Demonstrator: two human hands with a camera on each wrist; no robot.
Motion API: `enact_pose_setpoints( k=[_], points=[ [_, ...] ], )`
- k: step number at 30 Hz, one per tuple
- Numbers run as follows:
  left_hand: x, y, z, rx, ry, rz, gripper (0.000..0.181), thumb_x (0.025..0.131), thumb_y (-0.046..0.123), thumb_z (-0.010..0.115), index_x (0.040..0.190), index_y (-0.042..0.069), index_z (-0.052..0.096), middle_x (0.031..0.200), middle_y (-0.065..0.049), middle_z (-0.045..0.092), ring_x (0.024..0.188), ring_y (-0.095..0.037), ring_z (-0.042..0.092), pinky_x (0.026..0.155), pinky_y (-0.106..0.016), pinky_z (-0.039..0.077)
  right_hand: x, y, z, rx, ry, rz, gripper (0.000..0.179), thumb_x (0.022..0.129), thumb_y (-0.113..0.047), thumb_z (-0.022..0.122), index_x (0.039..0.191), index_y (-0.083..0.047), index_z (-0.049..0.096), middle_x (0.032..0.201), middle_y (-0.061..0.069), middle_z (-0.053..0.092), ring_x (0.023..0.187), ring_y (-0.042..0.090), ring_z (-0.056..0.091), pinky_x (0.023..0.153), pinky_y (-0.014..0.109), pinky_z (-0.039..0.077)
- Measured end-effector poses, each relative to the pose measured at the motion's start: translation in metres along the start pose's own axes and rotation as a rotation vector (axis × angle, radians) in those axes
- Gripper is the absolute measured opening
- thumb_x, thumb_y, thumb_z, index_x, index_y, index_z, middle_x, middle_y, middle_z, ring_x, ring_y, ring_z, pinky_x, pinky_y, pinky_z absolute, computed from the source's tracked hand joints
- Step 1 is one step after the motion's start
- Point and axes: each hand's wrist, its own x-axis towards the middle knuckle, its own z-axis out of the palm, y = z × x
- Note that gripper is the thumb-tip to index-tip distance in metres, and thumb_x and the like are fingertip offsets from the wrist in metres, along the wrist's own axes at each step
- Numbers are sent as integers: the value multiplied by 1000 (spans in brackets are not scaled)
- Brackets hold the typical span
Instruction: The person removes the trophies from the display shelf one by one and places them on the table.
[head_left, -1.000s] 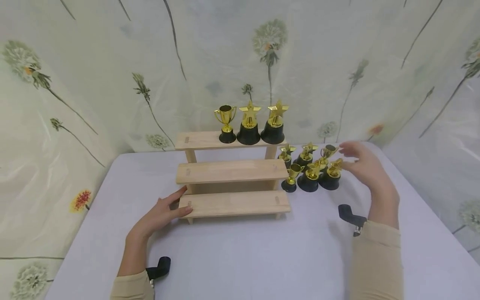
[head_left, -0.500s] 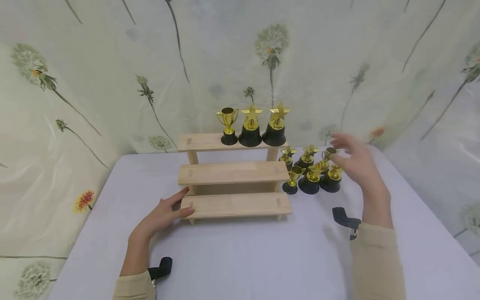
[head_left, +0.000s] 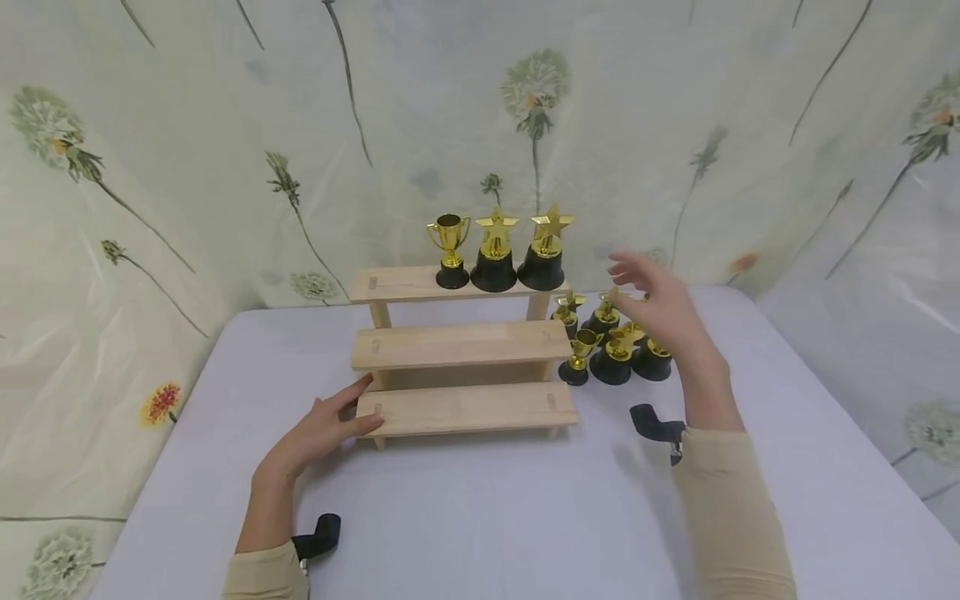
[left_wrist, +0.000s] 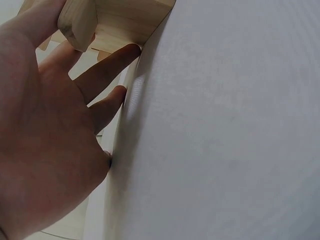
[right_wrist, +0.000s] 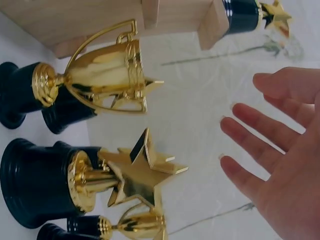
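Note:
My left hand (head_left: 317,432) holds the left end of a three-step wooden display stand (head_left: 461,343), its thumb over the lowest step. In the left wrist view the other fingers reach along the end of the wood (left_wrist: 80,22), near the white tabletop. My right hand (head_left: 663,310), fingers apart and holding nothing, hovers above a group of small gold trophies right of the stand. A cup trophy (right_wrist: 100,75) and a star trophy (right_wrist: 135,175) show close up in the right wrist view. On the top step stand a cup trophy (head_left: 450,250) and two star trophies (head_left: 495,250).
The middle step (head_left: 461,344) and lowest step (head_left: 465,408) show bare wood. Behind the white table (head_left: 480,517) hangs a pale curtain (head_left: 420,100) printed with dandelions. The right hand and forearm partly cover the rearmost trophies on the right.
My right hand has moved left and slightly upward, from the right side of the trophy group to above it. My left hand stays on the stand, and the trophies stand as before.

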Motion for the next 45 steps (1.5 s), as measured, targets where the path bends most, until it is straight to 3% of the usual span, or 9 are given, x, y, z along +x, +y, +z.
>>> enact_pose_setpoints(
  k=[8,15,23,33,39,41,45],
  points=[
    [1,0,0,11,-2,9,87,87,64,63,158,30,25,165,-10,26,155,-38,10,120,-68,-6,9,-10,4,42,-4,-70,56,95,-19,65,147,-22,46,135,12,60,125,33,55,113,56,39],
    [0,1,0,2,-3,18,87,88,62,63,158,29,25,164,-10,27,155,-36,14,121,-65,-10,16,-27,3,62,-34,-67,59,96,-29,65,150,-27,42,136,10,59,128,31,55,110,58,41],
    [-4,2,-1,-19,-6,12,87,88,61,64,159,28,25,164,-11,26,155,-38,11,121,-66,-11,32,-42,1,115,-58,-115,60,95,-28,67,150,-27,42,137,12,59,126,31,56,109,56,42],
    [-1,3,0,-13,7,18,87,87,62,65,158,29,26,164,-10,28,155,-36,13,121,-65,-10,52,-62,2,80,-84,-120,60,97,-26,66,151,-28,40,140,10,58,125,30,58,109,51,46],
    [-1,2,0,-19,6,17,87,87,62,65,158,30,26,163,-10,29,155,-36,13,121,-64,-11,63,-72,8,78,-66,-168,68,96,-22,66,152,-43,33,139,12,56,121,30,60,108,49,48],
    [-1,2,0,-17,4,15,87,87,62,65,158,30,26,163,-10,29,155,-36,12,121,-65,-10,66,-74,9,90,-48,-199,66,96,-18,65,151,-41,36,140,12,55,120,30,61,108,48,48],
    [-1,2,0,-14,1,9,88,87,63,64,158,30,25,164,-10,29,155,-37,10,121,-66,-10,67,-76,12,113,-26,-242,54,97,-12,63,147,-26,49,140,12,56,118,31,61,108,47,47]
  ],
)
